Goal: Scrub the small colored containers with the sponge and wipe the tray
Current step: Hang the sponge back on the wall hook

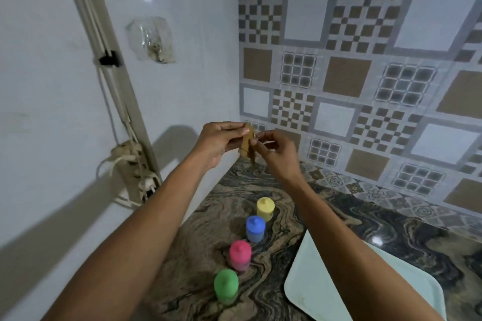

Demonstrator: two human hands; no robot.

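Observation:
Both my hands are raised above the marbled counter (260, 190), near the wall corner. My left hand (219, 142) grips a small yellowish-brown sponge (247, 146) that hangs down from its fingers. My right hand (275, 150) pinches the sponge's right edge. Below, a diagonal row of small lidded containers stands on the counter: yellow (265, 209) farthest, then blue (255, 228), pink (240, 255), and green (226, 286) nearest. A pale mint tray (313, 292) lies at the lower right, partly hidden by my right forearm.
A white tiled wall runs along the left with a pipe, cables and a plugged power strip (135, 172). A clear plastic holder (151, 41) is stuck on that wall. Patterned brown and grey tiles cover the back wall (365, 73).

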